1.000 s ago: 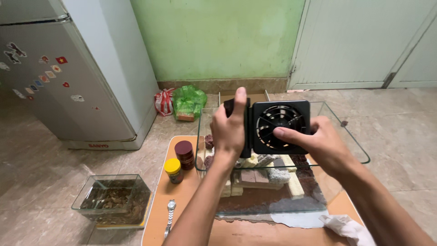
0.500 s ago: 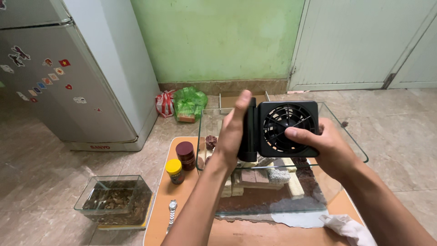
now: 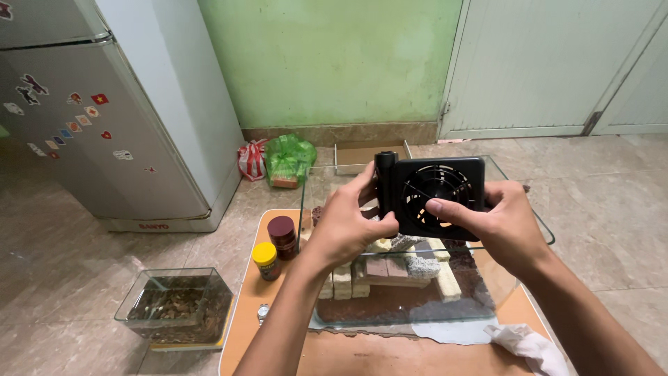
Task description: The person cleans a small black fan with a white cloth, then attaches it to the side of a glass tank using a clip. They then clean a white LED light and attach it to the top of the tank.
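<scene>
A square black fan unit point(image 3: 435, 195) with a round grille is held up above a glass tank point(image 3: 417, 306). My left hand point(image 3: 351, 223) grips its left edge, where a black clamp piece sticks up. My right hand point(image 3: 497, 226) holds its right side, thumb laid across the grille. Inside the tank, stacked bricks and stone blocks point(image 3: 396, 268) rest on dark reddish gravel. The tank stands on a low orange-topped table point(image 3: 362, 351).
Two small jars, one yellow-lidded point(image 3: 265, 259) and one dark red point(image 3: 282, 235), stand left of the tank. A smaller glass tank point(image 3: 177, 306) sits on the floor at left. A white cloth point(image 3: 525, 345) lies at right. Fridge point(image 3: 104, 118), bags point(image 3: 278, 160) and a cardboard tray point(image 3: 365, 154) behind.
The fan has been turned from a slanted pose to face me squarely and lifted a little. My left hand has shifted from its top edge to its left side.
</scene>
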